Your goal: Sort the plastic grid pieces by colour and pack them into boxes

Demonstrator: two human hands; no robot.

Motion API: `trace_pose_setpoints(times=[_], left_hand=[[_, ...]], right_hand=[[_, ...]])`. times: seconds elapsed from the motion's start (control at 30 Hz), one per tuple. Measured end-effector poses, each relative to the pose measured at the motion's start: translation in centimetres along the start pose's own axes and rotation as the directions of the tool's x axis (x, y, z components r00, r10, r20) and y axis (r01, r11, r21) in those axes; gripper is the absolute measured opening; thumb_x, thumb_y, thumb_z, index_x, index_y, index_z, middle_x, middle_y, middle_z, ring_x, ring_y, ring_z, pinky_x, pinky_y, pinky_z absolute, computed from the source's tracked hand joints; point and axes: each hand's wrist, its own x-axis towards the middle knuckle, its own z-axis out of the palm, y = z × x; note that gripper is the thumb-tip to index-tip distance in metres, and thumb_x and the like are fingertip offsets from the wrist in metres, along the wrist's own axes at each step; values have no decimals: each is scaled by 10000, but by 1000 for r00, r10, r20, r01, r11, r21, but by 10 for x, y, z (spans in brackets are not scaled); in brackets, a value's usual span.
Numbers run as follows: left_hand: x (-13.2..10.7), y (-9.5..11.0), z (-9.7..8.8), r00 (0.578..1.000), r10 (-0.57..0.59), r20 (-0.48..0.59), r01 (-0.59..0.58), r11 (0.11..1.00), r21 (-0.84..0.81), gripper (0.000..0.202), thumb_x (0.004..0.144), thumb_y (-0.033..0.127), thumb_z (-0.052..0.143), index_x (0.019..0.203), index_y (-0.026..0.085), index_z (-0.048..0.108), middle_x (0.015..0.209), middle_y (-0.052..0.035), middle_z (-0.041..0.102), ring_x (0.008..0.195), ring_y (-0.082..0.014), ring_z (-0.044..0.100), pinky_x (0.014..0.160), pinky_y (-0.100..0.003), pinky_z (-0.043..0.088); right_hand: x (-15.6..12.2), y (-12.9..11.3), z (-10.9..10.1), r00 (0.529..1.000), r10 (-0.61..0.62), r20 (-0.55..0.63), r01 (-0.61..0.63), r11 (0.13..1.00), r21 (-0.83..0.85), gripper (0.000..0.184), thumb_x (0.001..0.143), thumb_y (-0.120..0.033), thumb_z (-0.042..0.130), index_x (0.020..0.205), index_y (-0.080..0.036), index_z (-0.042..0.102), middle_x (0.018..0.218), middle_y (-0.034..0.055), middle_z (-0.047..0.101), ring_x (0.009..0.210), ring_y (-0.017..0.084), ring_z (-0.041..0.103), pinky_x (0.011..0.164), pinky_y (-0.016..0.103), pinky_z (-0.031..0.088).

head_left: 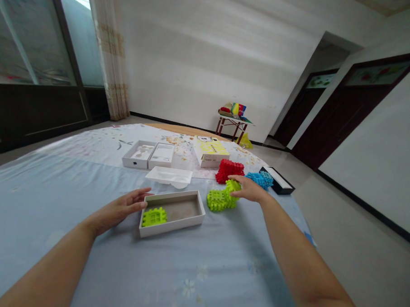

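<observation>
A shallow white box (198, 221) sits in front of me, with one flat lime-green interlocking block (154, 217) in its left end. My left hand (123, 208) rests at the box's left edge, fingers stretched out and the fingertips touching the rim near the far left corner. To the right of the box is a pile of lime-green blocks (217, 200). My right hand (247, 189) reaches onto this pile from the right, its thumb and fingers around an upper green block (233, 187). Part of that block is hidden by the hand.
Behind the green pile are red blocks (229, 171) and blue blocks (260, 179). A black-edged box (282, 187) lies at the right. Farther back are a clear plastic tray (169, 175), an open white box (137, 154) with compartments and a yellow-and-white box (210, 151). A patterned cloth (186, 270) covers the table.
</observation>
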Motion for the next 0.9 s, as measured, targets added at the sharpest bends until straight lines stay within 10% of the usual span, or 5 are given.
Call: trace_pose_setpoints(times=[0.3,0.57,0.73,0.9], left_hand=[[0,-2,1,1000,19,-23,-19,1000,6,694,787,521,531,1388,227,346,1386,-76,481,1278,-233,421,1072,-351,310],[0,-4,1,1000,17,-19,-18,999,-35,704,786,518,537,1384,206,339,1404,-82,457,1283,-219,416,1074,-347,307],[0,-3,2,1000,21,-16,-22,996,-89,706,771,494,572,1376,199,357,1386,-84,476,1277,-217,421,1085,-350,289],[-1,1,4,1000,26,-15,-28,993,-113,715,755,481,595,1374,203,369,1368,-84,497,1263,-231,438,1079,-371,301]], right_hand=[[6,-1,3,987,43,158,-27,994,-104,673,599,-227,729,1244,-175,544,1231,112,579,1123,259,535,992,377,367],[5,-3,-3,999,5,44,-2,997,-73,648,627,-232,698,1245,-142,525,1236,124,567,1131,255,521,995,380,364],[6,-52,-10,986,-146,-80,147,989,5,673,684,-320,683,1300,-167,456,1291,117,517,1185,239,477,1023,376,339],[17,-126,17,940,-338,50,337,941,30,707,666,-310,700,1313,-176,446,1299,110,505,1195,242,455,1019,377,331]])
